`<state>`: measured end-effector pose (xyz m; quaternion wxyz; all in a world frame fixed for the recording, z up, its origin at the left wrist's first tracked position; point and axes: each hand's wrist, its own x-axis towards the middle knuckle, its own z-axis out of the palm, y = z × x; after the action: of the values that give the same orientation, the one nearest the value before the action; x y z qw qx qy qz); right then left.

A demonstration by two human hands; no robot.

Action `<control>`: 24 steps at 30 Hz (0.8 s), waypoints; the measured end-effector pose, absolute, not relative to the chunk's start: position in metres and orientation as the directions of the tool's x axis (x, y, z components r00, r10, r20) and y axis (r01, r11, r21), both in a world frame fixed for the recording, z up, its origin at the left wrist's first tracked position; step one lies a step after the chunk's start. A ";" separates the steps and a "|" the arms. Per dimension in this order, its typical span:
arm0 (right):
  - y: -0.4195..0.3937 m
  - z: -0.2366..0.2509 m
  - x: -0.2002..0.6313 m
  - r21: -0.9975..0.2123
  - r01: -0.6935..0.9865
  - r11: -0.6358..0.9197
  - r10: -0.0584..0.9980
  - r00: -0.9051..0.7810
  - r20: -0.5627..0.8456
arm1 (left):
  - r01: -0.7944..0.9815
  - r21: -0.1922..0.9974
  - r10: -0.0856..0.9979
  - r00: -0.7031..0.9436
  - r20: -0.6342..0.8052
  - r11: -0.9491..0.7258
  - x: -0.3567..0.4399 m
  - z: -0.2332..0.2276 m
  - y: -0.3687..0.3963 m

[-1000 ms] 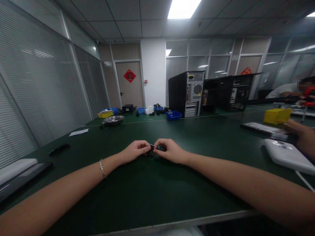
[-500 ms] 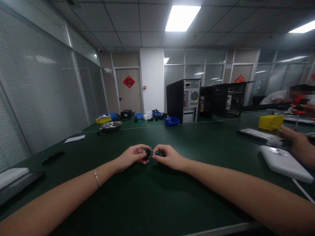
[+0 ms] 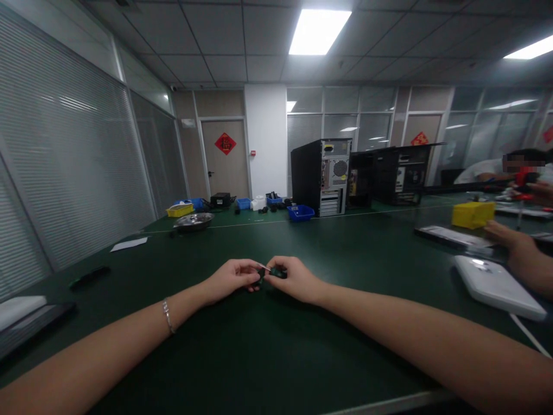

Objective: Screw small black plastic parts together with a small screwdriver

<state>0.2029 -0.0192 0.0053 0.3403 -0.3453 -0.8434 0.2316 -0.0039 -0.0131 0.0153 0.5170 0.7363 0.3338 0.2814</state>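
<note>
Close together over the middle of the green table [image 3: 268, 357], my two hands nearly touch. My right hand [image 3: 296, 278] is closed around the dark green handle of a small screwdriver [image 3: 279, 273], whose thin metal shaft points left at my other hand. Between the fingertips of my left hand [image 3: 235, 279] is a small dark part [image 3: 260, 278], mostly covered by the fingers; its kind cannot be made out. The shaft's tip reaches the left fingers, and whether it touches the part is unclear.
Computer towers [image 3: 322, 178] stand at the back. Around them are a blue bin [image 3: 301, 213], a metal dish [image 3: 194, 222] and small dark pieces. A green-black tool [image 3: 89, 278] lies left. On the right are a yellow bin [image 3: 473, 215], a white device [image 3: 499, 285] and another person's hand [image 3: 525, 251].
The dark part has turned in my left fingers, so less of it shows. My right hand and the screwdriver have shifted slightly left, and the shaft slants more.
</note>
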 end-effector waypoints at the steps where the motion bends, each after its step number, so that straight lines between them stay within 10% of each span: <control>1: -0.020 0.006 0.203 -0.624 0.426 0.656 0.739 -0.532 0.413 | 0.203 0.948 0.780 0.622 0.068 -0.245 -0.004 0.015 -0.013; 16: -0.016 0.004 0.201 -0.617 0.430 0.659 0.744 -0.495 0.449 | 0.131 0.954 0.809 0.567 0.152 -0.270 -0.007 0.011 -0.003; 24: -0.025 0.012 0.207 -0.625 0.452 0.636 0.748 -0.558 0.358 | -0.167 0.921 0.881 -0.390 0.266 -0.352 -0.123 0.034 0.063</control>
<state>0.2069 -0.0248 0.0119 0.3100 -0.3532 -0.8498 0.2389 -0.1228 0.0631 0.0342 0.3681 0.4114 0.4342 0.7118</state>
